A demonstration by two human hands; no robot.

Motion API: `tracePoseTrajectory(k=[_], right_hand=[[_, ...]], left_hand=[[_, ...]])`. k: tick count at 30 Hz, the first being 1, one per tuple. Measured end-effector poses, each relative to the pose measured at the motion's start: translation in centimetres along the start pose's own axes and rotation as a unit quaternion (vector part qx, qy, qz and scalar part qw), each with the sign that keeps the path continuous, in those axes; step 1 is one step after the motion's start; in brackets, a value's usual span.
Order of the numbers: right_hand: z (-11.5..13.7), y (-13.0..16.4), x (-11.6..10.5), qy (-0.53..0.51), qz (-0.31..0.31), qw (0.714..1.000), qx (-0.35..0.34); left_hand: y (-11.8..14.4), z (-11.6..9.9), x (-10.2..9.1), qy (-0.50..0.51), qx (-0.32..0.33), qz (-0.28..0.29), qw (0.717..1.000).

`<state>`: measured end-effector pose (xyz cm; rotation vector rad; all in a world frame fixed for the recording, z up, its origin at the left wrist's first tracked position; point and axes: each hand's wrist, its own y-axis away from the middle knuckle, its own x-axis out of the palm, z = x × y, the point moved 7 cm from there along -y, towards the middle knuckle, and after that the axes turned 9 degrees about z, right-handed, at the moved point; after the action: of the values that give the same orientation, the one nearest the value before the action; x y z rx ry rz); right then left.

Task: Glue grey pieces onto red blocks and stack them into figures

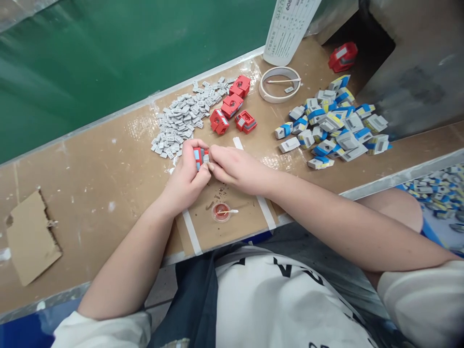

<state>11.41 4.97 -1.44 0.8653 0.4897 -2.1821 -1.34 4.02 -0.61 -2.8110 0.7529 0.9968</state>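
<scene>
Between my hands is a small red and grey plastic toy part [197, 155] with a light blue patch. My left hand [188, 169] is wrapped round its left side. Closed fingers of my right hand [232, 166] press at its right end, by a small grey piece; whether they pinch anything more is hidden. Just beyond lie several red plastic parts [232, 105] beside a heap of small flat grey pieces [184, 116]. Nearer my body, a small clear cup [221, 211] of reddish liquid holds a cotton swab [229, 211].
A roll of masking tape [262, 89] with a swab across it stands at the back. Right of it is a pile of grey, blue and yellow parts [333, 123]. One red part [342, 57] sits far right. Torn cardboard [31, 237] lies left; a labelled white cylinder [288, 31] stands behind.
</scene>
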Motion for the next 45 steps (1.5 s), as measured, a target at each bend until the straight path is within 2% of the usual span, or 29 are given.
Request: tracePoseTrajectory(k=[7,20,32,45], right_hand=[[0.1,0.2,-0.7,-0.092,0.028,0.995,-0.019],[0.0,0.0,-0.4,-0.050,0.056,0.997,0.002],[-0.1,0.1,0.2,-0.025,0.047,0.998,0.039],[-0.1,-0.1,0.4,-0.010,0.065,0.997,0.050]], left_hand=[[0.4,0.4,-0.4,0.012,-0.005,0.021,1.000],[0.1,-0.3,-0.7,-0.057,-0.004,0.044,0.997],[0.0,0.1,-0.3,-0.017,0.006,0.024,1.000],[0.5,-0.5,0.2,-0.087,0.005,-0.005,0.996]])
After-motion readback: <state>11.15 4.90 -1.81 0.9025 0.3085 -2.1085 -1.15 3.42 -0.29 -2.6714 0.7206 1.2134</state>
